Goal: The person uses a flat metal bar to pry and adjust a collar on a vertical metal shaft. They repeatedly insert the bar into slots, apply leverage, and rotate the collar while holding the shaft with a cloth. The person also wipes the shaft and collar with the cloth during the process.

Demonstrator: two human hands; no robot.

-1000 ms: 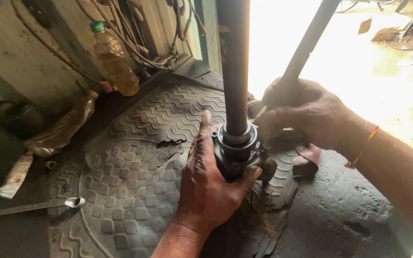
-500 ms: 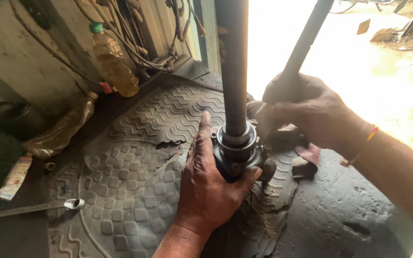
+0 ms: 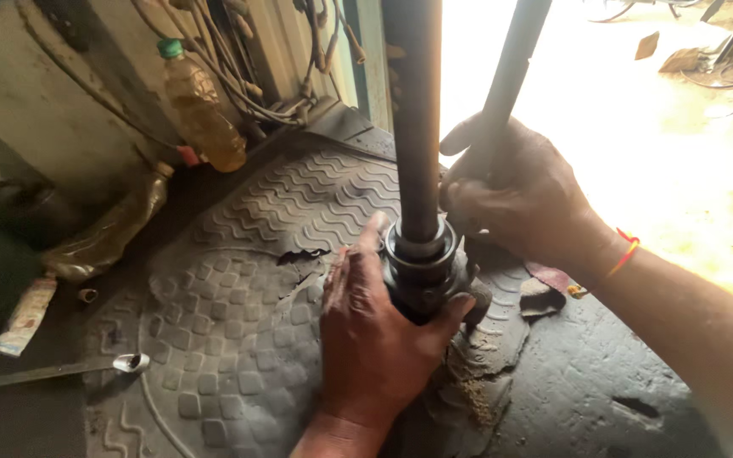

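A dark steel shaft (image 3: 415, 119) stands upright on a worn rubber mat (image 3: 239, 305), its lower end set in a round greasy joint housing (image 3: 422, 271). My left hand (image 3: 375, 339) wraps around that housing from the near side, thumb up along its left edge. My right hand (image 3: 523, 191) grips a second, thinner metal rod (image 3: 511, 68) that leans up and to the right just behind the shaft. An orange thread band sits on my right wrist.
A plastic bottle of amber liquid (image 3: 201, 110) stands at the back left beside hanging cables (image 3: 256, 59). A flattened bottle (image 3: 103, 237), a crumpled tube (image 3: 23, 314) and a metal spoon-like tool (image 3: 61, 369) lie at the left. Bright sunlit ground is at the right.
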